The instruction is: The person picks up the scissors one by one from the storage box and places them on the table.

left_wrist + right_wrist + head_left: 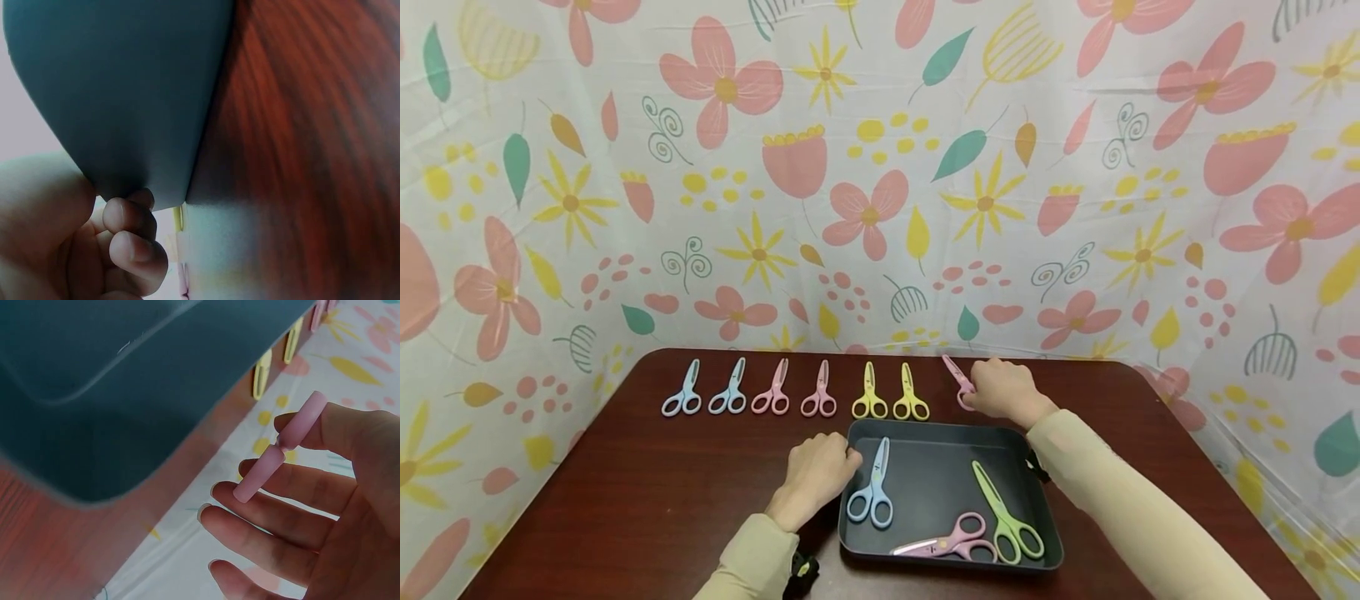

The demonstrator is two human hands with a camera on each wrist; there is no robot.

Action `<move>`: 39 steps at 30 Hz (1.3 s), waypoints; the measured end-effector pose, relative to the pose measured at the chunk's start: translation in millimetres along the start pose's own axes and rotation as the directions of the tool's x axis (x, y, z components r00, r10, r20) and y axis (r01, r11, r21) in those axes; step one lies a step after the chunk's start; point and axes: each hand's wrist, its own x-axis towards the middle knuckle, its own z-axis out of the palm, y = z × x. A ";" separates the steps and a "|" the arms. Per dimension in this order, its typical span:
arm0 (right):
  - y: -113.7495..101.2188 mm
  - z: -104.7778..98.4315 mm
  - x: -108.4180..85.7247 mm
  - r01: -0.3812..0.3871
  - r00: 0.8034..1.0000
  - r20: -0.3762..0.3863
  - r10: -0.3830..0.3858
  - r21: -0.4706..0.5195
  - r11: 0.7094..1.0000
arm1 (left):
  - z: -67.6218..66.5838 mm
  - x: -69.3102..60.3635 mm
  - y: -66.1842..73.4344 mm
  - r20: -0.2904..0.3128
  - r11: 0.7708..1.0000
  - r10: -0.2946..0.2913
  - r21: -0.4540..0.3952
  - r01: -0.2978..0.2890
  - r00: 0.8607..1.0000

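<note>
Pink scissors (956, 372) are pinched at their handles by my right hand (1009, 392), beyond the tray's back right corner. The right wrist view shows those pink handles (261, 473) between thumb and fingers, blades out of sight. At the dark grey tray's (925, 428) left side, near the back corner, my left hand (818, 471) grips the rim; curled fingers (134, 250) show against the tray wall in the left wrist view. Inside the tray lie blue scissors (877, 483) at left, pink scissors (946, 544) along the front, and green scissors (1006, 521) at right.
Along the table's back stands a row of scissors: two blue (683, 399), two pink (772, 397) and two yellow (869, 402), all with tips pointing away. The brown table (647, 500) meets a flowered cloth (880, 250) hanging behind it.
</note>
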 end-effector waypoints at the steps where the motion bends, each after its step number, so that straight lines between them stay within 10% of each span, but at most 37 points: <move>1: -1.2 1.2 2.3 -0.004 1.000 0.008 0.004 -0.006 1.000 | 0.0 0.2 -0.2 -0.001 1.000 0.000 -0.001 0.000 1.000; 39: -23.6 33.9 41.3 -0.117 0.972 0.196 0.131 -0.081 0.990 | -0.7 0.6 -1.1 0.010 1.000 -0.017 -0.011 0.017 1.000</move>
